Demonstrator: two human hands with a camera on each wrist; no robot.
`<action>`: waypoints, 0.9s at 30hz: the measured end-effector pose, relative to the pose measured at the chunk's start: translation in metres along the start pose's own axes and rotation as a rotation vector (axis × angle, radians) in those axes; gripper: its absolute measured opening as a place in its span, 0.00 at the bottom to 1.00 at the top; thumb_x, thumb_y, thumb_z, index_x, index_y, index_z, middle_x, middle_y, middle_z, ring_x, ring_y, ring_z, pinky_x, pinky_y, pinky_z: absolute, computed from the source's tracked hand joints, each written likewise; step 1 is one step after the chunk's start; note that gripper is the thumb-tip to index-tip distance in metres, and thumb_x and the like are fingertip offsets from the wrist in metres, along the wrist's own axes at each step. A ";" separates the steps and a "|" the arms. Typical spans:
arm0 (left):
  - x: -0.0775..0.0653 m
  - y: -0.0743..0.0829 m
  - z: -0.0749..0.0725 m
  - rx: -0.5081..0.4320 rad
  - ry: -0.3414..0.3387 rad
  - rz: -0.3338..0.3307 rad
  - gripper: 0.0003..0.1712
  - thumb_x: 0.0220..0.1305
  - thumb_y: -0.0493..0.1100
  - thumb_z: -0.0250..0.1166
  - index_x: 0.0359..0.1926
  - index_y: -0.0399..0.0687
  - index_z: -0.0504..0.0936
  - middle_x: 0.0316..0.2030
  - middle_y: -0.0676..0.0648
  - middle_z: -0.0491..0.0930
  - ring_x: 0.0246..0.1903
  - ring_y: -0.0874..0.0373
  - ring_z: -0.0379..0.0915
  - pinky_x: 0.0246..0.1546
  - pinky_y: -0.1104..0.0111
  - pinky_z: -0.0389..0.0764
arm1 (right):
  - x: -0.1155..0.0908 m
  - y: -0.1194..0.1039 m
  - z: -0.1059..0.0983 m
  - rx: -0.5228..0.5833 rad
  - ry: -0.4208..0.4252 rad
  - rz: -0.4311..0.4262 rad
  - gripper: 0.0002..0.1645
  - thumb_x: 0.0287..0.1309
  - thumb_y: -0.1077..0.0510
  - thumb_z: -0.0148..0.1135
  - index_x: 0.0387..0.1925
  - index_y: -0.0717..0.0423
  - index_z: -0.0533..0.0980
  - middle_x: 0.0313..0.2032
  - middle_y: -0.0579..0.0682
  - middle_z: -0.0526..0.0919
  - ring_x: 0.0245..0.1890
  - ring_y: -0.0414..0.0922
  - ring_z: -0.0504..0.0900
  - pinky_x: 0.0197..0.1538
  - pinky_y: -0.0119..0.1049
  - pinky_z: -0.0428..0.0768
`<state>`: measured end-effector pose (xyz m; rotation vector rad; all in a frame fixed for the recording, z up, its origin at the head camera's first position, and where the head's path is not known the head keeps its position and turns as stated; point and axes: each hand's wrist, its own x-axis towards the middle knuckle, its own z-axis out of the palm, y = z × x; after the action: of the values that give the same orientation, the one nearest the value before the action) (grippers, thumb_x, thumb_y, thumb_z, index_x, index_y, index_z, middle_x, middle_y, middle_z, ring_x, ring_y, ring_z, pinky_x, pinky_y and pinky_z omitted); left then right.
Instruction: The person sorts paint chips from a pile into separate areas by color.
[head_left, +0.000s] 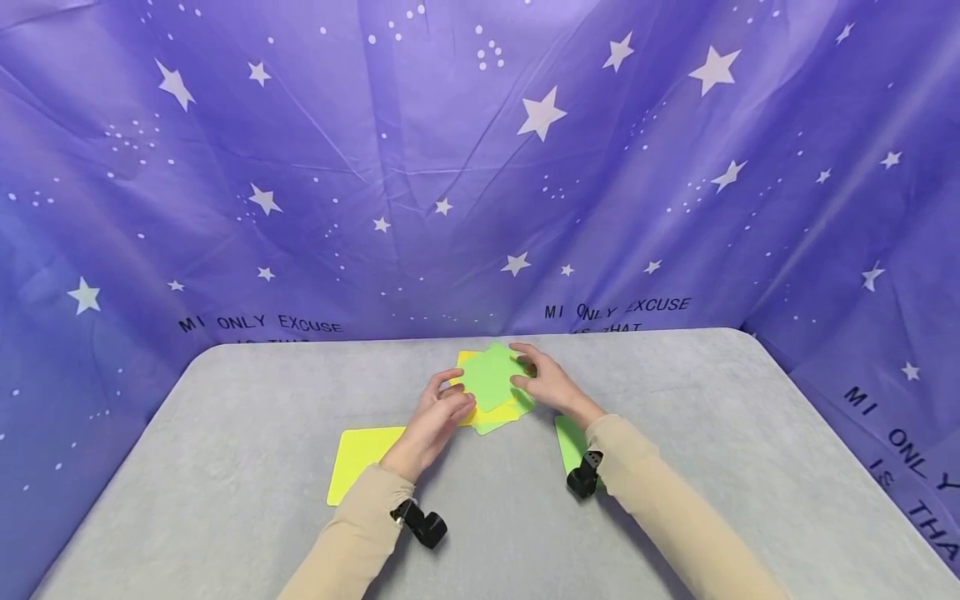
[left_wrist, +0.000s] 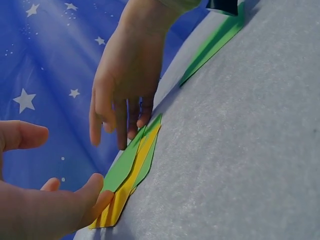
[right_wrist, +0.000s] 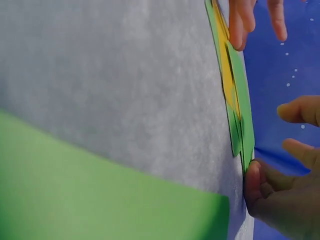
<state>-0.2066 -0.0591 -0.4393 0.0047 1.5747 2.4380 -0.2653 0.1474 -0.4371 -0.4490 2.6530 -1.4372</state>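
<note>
A top green sheet (head_left: pixel 491 379) lies turned on a yellow sheet (head_left: pixel 495 414), with another green sheet (head_left: pixel 491 428) showing beneath, as a loose stack near the far table edge. My left hand (head_left: pixel 435 421) is at the stack's left side, fingers spread and slightly bent, fingertips right at the sheets' edge. At the right side, my right hand (head_left: pixel 551 383) has its fingers apart; in the right wrist view, its thumb meets the end of the top green sheet (right_wrist: pixel 242 100). In the left wrist view, the right hand's fingers (left_wrist: pixel 120 120) point down at the stack.
On the grey table (head_left: pixel 247 467), a separate yellow sheet (head_left: pixel 363 458) lies beside my left forearm. Another green sheet (head_left: pixel 570 442) is partly hidden under my right sleeve. A purple star-printed cloth (head_left: pixel 450 150) hangs behind the table. Each wrist wears a black camera mount (head_left: pixel 423 525).
</note>
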 end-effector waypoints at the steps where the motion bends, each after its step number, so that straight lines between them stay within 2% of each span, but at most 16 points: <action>1: 0.000 0.000 0.000 -0.006 0.005 0.003 0.35 0.55 0.27 0.53 0.66 0.32 0.54 0.63 0.28 0.48 0.44 0.54 0.67 0.61 0.60 0.66 | -0.001 0.000 0.000 0.033 0.005 0.018 0.36 0.58 0.66 0.59 0.68 0.65 0.61 0.59 0.71 0.69 0.54 0.62 0.71 0.58 0.54 0.70; 6: -0.001 0.000 -0.002 -0.008 0.024 0.007 0.34 0.56 0.26 0.52 0.65 0.31 0.55 0.61 0.30 0.54 0.43 0.54 0.68 0.57 0.63 0.70 | -0.008 -0.002 -0.005 0.284 0.029 0.142 0.35 0.60 0.66 0.56 0.68 0.66 0.59 0.62 0.71 0.65 0.59 0.60 0.69 0.56 0.48 0.73; 8: -0.001 -0.001 -0.003 -0.004 0.028 0.011 0.33 0.56 0.26 0.52 0.64 0.30 0.56 0.56 0.32 0.59 0.42 0.55 0.68 0.55 0.63 0.71 | -0.011 -0.002 -0.006 0.373 0.038 0.184 0.35 0.59 0.66 0.56 0.68 0.66 0.60 0.61 0.71 0.65 0.51 0.55 0.74 0.50 0.42 0.76; 11: 0.000 -0.004 -0.005 0.005 0.039 0.012 0.30 0.56 0.25 0.52 0.62 0.29 0.60 0.48 0.37 0.66 0.38 0.58 0.69 0.51 0.64 0.73 | -0.017 -0.002 -0.007 0.440 0.037 0.215 0.35 0.58 0.67 0.55 0.67 0.68 0.60 0.59 0.71 0.68 0.40 0.45 0.75 0.42 0.35 0.75; 14: -0.001 -0.006 -0.007 0.031 0.043 0.015 0.28 0.57 0.25 0.53 0.61 0.27 0.63 0.45 0.40 0.70 0.38 0.58 0.69 0.48 0.65 0.73 | -0.022 -0.003 -0.005 0.445 0.024 0.226 0.33 0.57 0.68 0.57 0.65 0.69 0.62 0.57 0.71 0.70 0.38 0.43 0.76 0.39 0.33 0.74; 16: -0.001 -0.007 -0.008 0.053 0.043 0.015 0.28 0.57 0.25 0.53 0.61 0.27 0.64 0.46 0.39 0.72 0.38 0.58 0.69 0.46 0.65 0.73 | -0.026 -0.004 -0.003 0.425 0.021 0.225 0.32 0.57 0.68 0.58 0.64 0.69 0.65 0.57 0.70 0.71 0.43 0.46 0.77 0.41 0.33 0.75; 20: -0.001 -0.008 -0.009 0.078 0.038 0.013 0.28 0.56 0.25 0.54 0.61 0.28 0.66 0.49 0.39 0.72 0.39 0.58 0.69 0.42 0.68 0.73 | -0.033 -0.007 0.000 0.372 0.025 0.206 0.30 0.56 0.67 0.59 0.62 0.68 0.68 0.55 0.67 0.72 0.52 0.54 0.73 0.42 0.35 0.75; 22: -0.002 -0.009 -0.010 0.089 0.027 0.018 0.28 0.56 0.25 0.54 0.61 0.27 0.67 0.48 0.40 0.71 0.37 0.59 0.68 0.40 0.70 0.73 | -0.036 -0.008 0.000 0.348 0.025 0.197 0.30 0.56 0.67 0.59 0.62 0.67 0.68 0.54 0.66 0.72 0.51 0.54 0.72 0.42 0.36 0.75; 27: -0.006 -0.011 -0.010 0.163 -0.019 0.043 0.29 0.55 0.25 0.55 0.61 0.25 0.67 0.48 0.39 0.71 0.35 0.60 0.69 0.39 0.71 0.73 | -0.047 -0.010 0.002 0.280 0.040 0.162 0.32 0.51 0.69 0.61 0.61 0.67 0.70 0.50 0.63 0.73 0.41 0.48 0.72 0.41 0.36 0.75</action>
<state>-0.1995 -0.0652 -0.4530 0.0912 1.7770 2.3265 -0.2184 0.1551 -0.4326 -0.1766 2.3966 -1.7428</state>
